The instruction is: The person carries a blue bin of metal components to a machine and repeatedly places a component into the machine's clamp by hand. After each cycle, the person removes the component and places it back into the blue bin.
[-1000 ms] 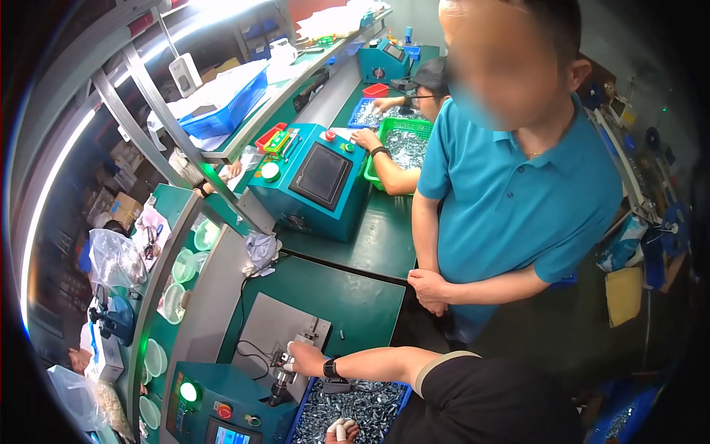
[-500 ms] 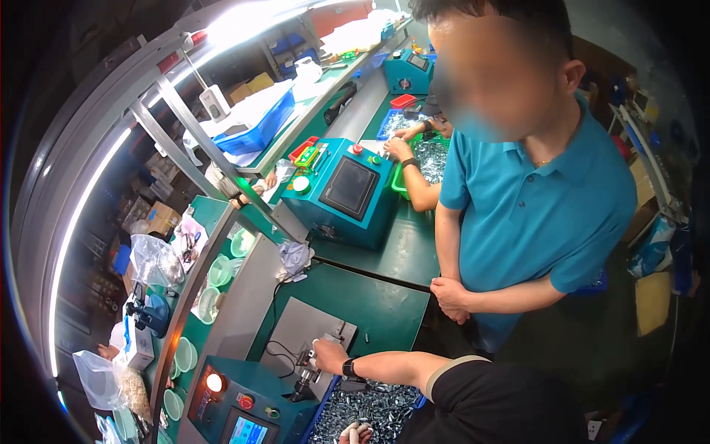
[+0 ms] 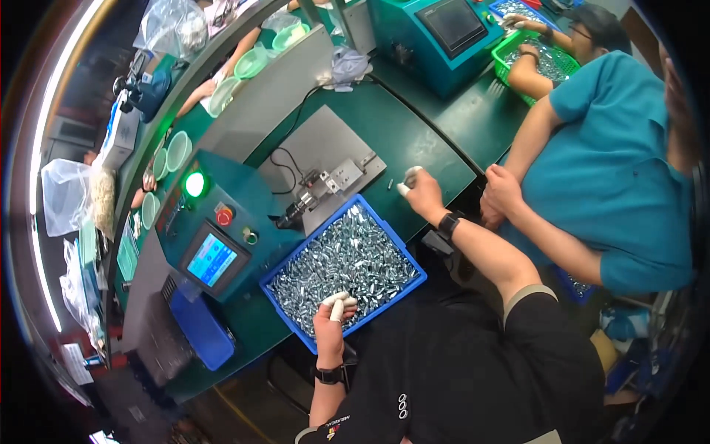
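Observation:
My left hand, with white covers on several fingertips, is over the near edge of a blue tray full of small shiny metal cylinders. Its thumb and fingers are pressed together; whatever they may hold is too small to make out. My right hand, also with covered fingertips, hovers over the green bench, thumb and finger apart, and no part shows between them. One loose metal cylinder lies on the bench just left of it. Left of that, a metal fixture stands on a grey plate.
A teal machine with a lit screen, red button and green lamp stands left of the tray. An empty blue bin is at its near side. Close on my right stands a person in a teal shirt; another works at a green basket.
My right hand has left the fixture and moved right over the bench. The machine's lamp has gone from orange to green. The view has swung lower, bringing the tray and left hand fully into sight.

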`<state>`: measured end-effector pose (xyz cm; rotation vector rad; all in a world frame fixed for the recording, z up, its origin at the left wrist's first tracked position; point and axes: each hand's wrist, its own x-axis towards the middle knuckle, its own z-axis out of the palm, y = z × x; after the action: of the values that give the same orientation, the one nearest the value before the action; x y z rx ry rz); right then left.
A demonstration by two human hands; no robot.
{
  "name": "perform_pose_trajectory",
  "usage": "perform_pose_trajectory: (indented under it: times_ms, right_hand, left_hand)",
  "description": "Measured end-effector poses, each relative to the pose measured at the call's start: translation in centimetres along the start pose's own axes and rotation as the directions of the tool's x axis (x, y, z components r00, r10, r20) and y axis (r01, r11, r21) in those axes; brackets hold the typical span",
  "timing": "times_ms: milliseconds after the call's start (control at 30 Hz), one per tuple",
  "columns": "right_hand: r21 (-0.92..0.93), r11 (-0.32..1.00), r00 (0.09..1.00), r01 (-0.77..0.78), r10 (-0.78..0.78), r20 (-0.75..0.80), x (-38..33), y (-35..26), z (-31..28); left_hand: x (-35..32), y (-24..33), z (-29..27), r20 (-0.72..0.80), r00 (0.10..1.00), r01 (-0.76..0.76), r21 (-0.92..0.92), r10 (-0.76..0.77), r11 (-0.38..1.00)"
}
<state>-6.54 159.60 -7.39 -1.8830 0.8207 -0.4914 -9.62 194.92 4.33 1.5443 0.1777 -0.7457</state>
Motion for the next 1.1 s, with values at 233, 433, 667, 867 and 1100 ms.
perform_pose_trajectory:
  times_ms: [233, 433, 667, 867, 1100]
  right_hand:
    - [-0.234, 0.972, 0.984, -0.006, 0.048, 0.173, -0.2, 1.2, 1.3]
    - [-0.359, 0.930, 0.989, 0.083, -0.032, 0.144, 1.0, 1.2, 2.7]
    - [-0.393, 0.896, 0.963, 0.205, -0.112, 0.246, 1.0, 0.6, 2.3]
    - [-0.432, 0.811, 0.911, 0.394, -0.282, 0.301, 0.9, 2.2, 3.4]
    - [-0.415, 0.794, 0.882, 0.445, -0.308, 0.357, 1.0, 3.0, 3.3]
  left_hand:
    - [-1.1, -0.4, 0.3, -0.002, 1.000, -0.002, -0.005, 0.002, 1.000]
    - [-2.3, -0.5, 0.3, -0.047, 0.998, -0.037, -0.049, 0.035, 0.998]
    - [-2.5, -0.6, 0.0, -0.091, 0.993, -0.076, -0.077, 0.069, 0.994]
    - [-2.1, -0.6, 0.4, -0.113, 0.990, -0.098, -0.088, 0.088, 0.991]
    - [-2.1, -0.4, 0.7, -0.085, 0.992, -0.104, -0.082, 0.097, 0.991]
